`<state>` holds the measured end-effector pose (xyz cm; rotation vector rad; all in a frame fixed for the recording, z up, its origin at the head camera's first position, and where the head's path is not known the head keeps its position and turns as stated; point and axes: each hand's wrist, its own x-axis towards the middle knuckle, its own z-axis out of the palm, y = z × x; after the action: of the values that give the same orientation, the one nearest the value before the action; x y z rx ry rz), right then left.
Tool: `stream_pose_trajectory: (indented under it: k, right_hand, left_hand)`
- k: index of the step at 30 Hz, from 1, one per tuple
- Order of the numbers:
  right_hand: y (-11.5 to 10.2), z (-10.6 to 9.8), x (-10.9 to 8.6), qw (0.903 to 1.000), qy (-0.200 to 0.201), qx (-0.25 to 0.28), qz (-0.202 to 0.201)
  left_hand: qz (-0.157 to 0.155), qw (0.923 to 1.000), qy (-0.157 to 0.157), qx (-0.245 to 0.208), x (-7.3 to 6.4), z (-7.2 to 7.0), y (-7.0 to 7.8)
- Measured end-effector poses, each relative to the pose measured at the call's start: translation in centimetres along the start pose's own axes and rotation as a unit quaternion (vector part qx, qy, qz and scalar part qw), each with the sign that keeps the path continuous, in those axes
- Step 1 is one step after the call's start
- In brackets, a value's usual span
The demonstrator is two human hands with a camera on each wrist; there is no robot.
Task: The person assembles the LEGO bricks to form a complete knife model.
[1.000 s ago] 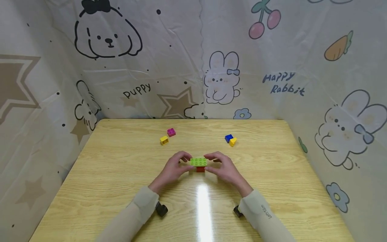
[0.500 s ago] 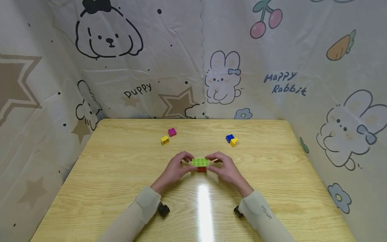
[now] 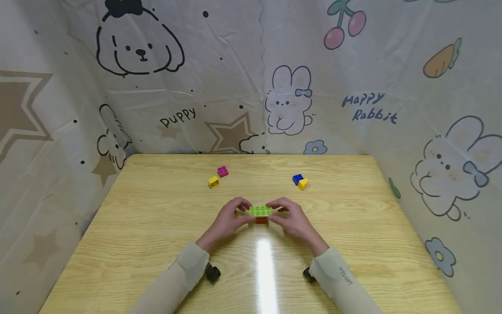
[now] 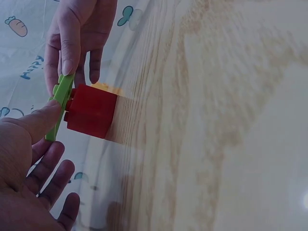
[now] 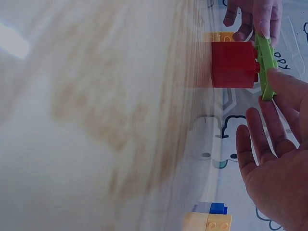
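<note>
A light green studded plate [image 3: 260,211] lies level across the top of a red brick [image 3: 261,220], in the middle of the table. My left hand [image 3: 228,219] pinches the plate's left end between thumb and fingers. The opposite end is pinched by my right hand [image 3: 291,219]. From both wrist views, studs of the red brick [image 4: 92,110] show in a narrow gap under the plate [image 5: 265,67]. The plate overhangs the brick on both sides. The brick stands on the tabletop, and neither hand appears to grip it.
Farther back on the left lie a magenta brick [image 3: 222,171] and a yellow brick [image 3: 213,182]. At the back right a blue brick [image 3: 297,179] sits against a yellow slanted piece [image 3: 303,184]. A printed curtain [image 3: 235,87] stands behind the wooden table [image 3: 157,244].
The green plate has shifted slightly to the right over the red brick, both hands moving with it. During the last half second hardly anything has moved.
</note>
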<state>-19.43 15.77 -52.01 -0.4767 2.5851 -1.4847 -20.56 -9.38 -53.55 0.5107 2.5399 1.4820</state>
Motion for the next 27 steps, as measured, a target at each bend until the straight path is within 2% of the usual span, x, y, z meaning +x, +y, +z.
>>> stream_pose_trajectory:
  k: [27]
  right_hand:
    - [0.16, 0.14, 0.07, 0.9999, -0.003, -0.001, 0.016]
  left_hand:
    - [-0.003, 0.9999, -0.011, 0.005, 0.1, 0.09, -0.33]
